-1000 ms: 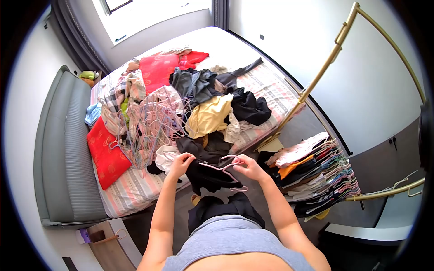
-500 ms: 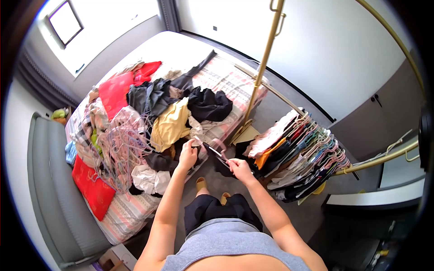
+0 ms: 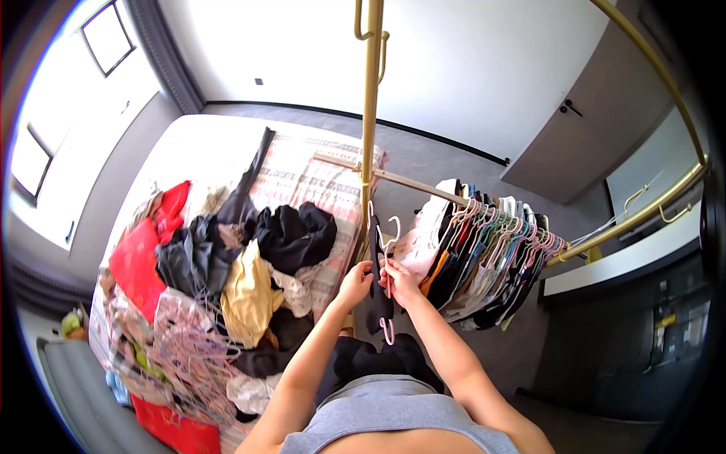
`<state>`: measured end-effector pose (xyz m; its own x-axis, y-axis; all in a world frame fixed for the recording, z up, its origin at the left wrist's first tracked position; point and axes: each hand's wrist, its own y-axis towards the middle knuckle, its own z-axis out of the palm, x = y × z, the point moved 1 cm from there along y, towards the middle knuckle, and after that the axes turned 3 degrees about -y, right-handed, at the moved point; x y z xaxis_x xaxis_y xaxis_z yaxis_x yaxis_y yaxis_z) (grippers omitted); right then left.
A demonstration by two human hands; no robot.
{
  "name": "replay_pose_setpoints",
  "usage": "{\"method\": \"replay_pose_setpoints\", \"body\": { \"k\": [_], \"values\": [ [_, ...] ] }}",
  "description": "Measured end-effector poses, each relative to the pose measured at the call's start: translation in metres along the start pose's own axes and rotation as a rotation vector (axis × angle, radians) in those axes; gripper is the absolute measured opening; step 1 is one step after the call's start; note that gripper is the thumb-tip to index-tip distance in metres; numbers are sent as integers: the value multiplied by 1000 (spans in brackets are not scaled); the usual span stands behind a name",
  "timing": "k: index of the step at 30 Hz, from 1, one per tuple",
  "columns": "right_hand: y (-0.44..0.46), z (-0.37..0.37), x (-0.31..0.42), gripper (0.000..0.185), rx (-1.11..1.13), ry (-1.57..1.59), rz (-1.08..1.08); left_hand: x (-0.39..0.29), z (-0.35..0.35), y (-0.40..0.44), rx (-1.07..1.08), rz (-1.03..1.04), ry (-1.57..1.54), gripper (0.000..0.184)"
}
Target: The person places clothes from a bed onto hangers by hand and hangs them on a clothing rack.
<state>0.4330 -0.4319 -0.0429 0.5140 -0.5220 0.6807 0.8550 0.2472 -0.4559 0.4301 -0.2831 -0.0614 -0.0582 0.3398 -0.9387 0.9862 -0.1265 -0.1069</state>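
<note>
A narrow black garment (image 3: 377, 304) hangs between my two hands in front of the gold pole. At its left edge, my left hand (image 3: 355, 284) pinches the dark cloth. My right hand (image 3: 401, 283) is closed on a hanger (image 3: 392, 228) whose pale hook rises above the fingers. Below the hands, the loop of a pink hanger (image 3: 388, 333) pokes out by the garment's lower end. How the cloth and hangers join is hidden by my fingers.
Right of my hands, several clothes on hangers (image 3: 484, 261) crowd a metal rail (image 3: 427, 188). A gold upright pole (image 3: 370, 113) stands ahead. The bed (image 3: 219, 140) at left bears heaped clothes, a yellow garment (image 3: 248, 299) and tangled hangers (image 3: 189, 352).
My hands have come together, turning the black garment and hangers upright between them. The view has swung right, bringing the clothes rail and door more into sight.
</note>
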Motion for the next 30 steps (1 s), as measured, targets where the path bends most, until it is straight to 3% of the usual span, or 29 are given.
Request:
{"method": "replay_pose_setpoints", "body": {
  "k": [3,4,8,12,15,20,24,30],
  "values": [
    [27,3,12,16,-203,-158,-15,-7,4,42,108,165,-11,36],
    [38,-3,14,15,-343,-339,27,-13,8,50,144,128,-68,37],
    [88,-47,-9,12,-347,-302,-145,-18,19,83,188,327,29,37],
    [87,-29,32,19,-459,-168,-155,-41,25,103,261,233,-23,38],
    [103,-51,49,16,-485,-300,-216,-49,33,116,253,297,42,39],
    [122,-94,80,38,-477,-142,-147,-49,55,126,249,220,40,40],
    [132,-139,99,33,-501,-25,-71,-51,75,134,226,168,44,39],
    [141,-185,88,9,-546,-40,-84,-50,96,138,186,32,37,39]
  ]
}}
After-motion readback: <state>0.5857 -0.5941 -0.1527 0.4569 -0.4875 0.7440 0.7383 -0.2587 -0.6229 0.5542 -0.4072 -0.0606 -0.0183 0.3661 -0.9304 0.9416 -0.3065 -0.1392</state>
